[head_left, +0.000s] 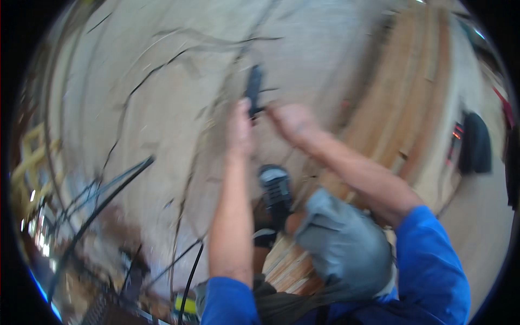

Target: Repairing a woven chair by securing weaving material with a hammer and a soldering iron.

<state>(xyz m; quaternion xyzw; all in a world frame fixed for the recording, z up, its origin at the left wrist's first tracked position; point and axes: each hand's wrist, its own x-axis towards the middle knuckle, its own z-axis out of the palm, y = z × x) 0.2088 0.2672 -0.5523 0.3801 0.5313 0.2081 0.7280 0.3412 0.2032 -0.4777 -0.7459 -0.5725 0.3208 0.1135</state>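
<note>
Out in front of me, my left hand [241, 129] is wrapped round a dark, elongated object [253, 84] that points away from me. Blur hides what kind of object it is. My right hand [295, 122] is closed just to its right. Its fingertips meet a short dark piece that sticks out of the object's side, too small and smeared to name. Below the hands, my dark shoe [275, 189] rests on the floor.
Long wooden planks [398, 103] lie stacked on the right, with a black item [475, 143] beyond them. A thin black cable [130, 100] winds over the pale floor [179, 108]. Dark metal bars [103, 216] stand at the lower left, near a yellow wooden frame [32, 157].
</note>
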